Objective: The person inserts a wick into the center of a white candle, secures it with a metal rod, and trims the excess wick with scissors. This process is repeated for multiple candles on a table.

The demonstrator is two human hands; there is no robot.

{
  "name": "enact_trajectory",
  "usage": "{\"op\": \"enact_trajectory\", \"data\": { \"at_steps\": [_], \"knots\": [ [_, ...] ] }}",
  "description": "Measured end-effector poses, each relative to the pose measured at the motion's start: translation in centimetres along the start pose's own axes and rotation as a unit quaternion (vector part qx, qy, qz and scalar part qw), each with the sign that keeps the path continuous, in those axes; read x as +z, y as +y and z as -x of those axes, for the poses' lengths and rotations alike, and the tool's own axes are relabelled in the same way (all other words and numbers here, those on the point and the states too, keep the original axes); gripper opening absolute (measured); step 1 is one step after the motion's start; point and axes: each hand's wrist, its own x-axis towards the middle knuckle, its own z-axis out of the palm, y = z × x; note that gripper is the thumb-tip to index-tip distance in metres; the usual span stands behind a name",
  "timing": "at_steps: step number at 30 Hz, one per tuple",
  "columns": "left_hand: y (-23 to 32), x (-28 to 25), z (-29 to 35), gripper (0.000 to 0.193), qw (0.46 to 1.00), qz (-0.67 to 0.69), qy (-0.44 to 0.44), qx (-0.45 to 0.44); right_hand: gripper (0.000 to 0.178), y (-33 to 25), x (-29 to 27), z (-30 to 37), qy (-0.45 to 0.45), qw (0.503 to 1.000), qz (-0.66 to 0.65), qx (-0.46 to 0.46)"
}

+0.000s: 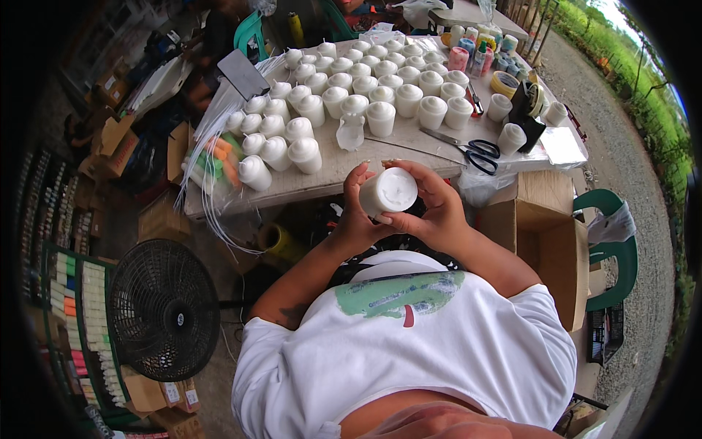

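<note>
Between my two hands is a short white candle (387, 192), tilted so that its round end with a rough, uneven white surface faces up toward me. My left hand (357, 218) is wrapped round its left side. The fingers of my right hand (436, 208) curve over the far right side, with the thumb along the near edge. Both hands are just off the near edge of the table (336, 186). Beyond them stand several rows of white candles (380, 117) with domed, pointed tops. A crumpled, translucent piece (350, 134) lies before the rows.
Scissors with dark handles (482, 156) lie right of my hands, near a tape roll (504, 83). Long white strands (216, 121) hang over the table's left end. A grey tablet-like panel (243, 74) leans there. Around me are a cardboard box (548, 241), green chair (621, 252) and black fan (164, 311).
</note>
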Motion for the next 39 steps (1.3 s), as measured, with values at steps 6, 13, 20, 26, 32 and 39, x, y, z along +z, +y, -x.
{"op": "enact_trajectory", "data": {
  "at_steps": [6, 13, 20, 26, 32, 39],
  "knots": [
    [2.5, -1.0, -0.6, 0.120, 0.999, 0.000, -0.035, 0.042, 0.068, -1.3, -0.2, 0.0, -0.013, 0.997, 0.081, -0.005],
    [6.7, -2.7, -2.9, 0.096, 0.990, -0.098, -0.027, 0.095, 0.058, -2.7, -0.7, -1.1, -0.025, 0.986, 0.118, -0.118],
    [7.3, -2.9, -3.7, 0.081, 0.982, -0.141, -0.014, 0.126, 0.021, -3.0, -2.6, -1.7, -0.058, 0.990, 0.075, -0.108],
    [7.0, -2.6, -4.2, 0.077, 0.974, -0.170, 0.019, 0.150, 0.016, -2.5, -2.5, -2.3, -0.041, 0.988, 0.096, -0.114],
    [6.2, -2.5, -4.5, 0.074, 0.975, -0.171, 0.021, 0.143, 0.017, -2.7, -2.9, -2.6, -0.015, 0.969, 0.171, -0.178],
    [5.1, -2.1, -4.8, 0.072, 0.979, -0.145, 0.036, 0.138, 0.024, -0.4, -2.7, -1.9, -0.007, 0.994, -0.066, -0.086]
  ]
}}
